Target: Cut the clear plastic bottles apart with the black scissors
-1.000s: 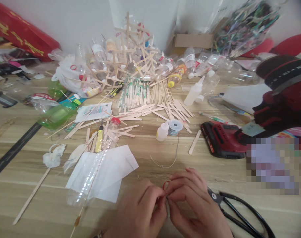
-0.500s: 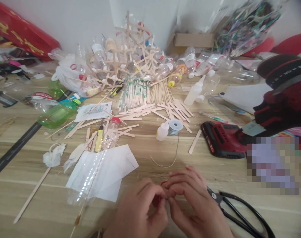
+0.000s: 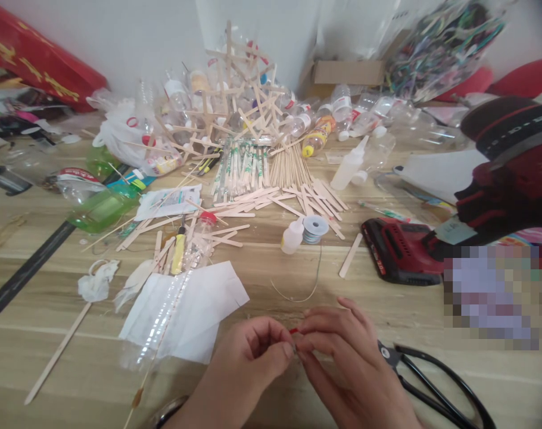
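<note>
In the head view, at 6 o'clock, the left hand [image 3: 257, 357] and right hand [image 3: 351, 363] pinch a tiny red bit [image 3: 293, 330], mostly hidden. It seems part done and not yet put down, but I can't tell what's left. From it, the spool [image 3: 314, 238] sits at 12 o'clock, the shears [image 3: 389, 356] at 4

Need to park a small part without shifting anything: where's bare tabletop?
Free: between the white paper and the curved wire; lower left, between the black strip and the long stick; lower right corner, outside the black-handled tool. Crowded: the back, piled with plastic bottles and wooden sticks. Near middle is taken by the left hand and right hand.
</note>
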Demonstrator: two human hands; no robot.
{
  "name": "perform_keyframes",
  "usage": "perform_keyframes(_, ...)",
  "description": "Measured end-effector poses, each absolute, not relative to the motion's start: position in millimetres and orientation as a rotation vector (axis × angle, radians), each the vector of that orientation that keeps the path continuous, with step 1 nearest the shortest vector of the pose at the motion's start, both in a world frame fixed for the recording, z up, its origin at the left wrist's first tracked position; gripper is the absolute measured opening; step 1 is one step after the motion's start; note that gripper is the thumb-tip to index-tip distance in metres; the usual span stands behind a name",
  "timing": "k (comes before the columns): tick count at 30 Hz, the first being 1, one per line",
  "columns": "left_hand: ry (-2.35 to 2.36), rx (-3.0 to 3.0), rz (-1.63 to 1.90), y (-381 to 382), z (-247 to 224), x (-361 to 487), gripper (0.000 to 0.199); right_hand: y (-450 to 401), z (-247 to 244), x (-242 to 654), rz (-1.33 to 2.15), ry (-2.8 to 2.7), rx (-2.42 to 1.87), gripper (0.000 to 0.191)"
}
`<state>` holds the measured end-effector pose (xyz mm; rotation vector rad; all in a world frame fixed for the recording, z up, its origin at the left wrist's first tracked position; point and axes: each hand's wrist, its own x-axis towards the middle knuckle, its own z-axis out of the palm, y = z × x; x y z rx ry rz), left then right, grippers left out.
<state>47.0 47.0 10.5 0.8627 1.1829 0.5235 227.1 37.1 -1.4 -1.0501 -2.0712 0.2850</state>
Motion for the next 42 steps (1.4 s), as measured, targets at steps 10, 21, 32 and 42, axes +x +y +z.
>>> perform_keyframes(10, 1.201, 0.910, 0.547, 43, 9, 48, 0.012, 36, 0, 225, 0.260, -2.085, -1.013, 0.025)
perform_keyframes(21, 1.291, 1.017, 0.544, 45, 18, 43, 0.013, 33, 6, 227, 0.914, -1.823, -1.164, 0.019)
perform_keyframes(32, 1.293, 1.087, 0.543, 41, 14, 41, 0.019, 34, 9, 229, 1.120, -1.836, -1.107, 0.021)
perform_keyframes(42, 1.367, 1.221, 0.540, 37, 9, 43, 0.020, 26, 11, 228, 0.784, -2.056, -1.082, 0.029)
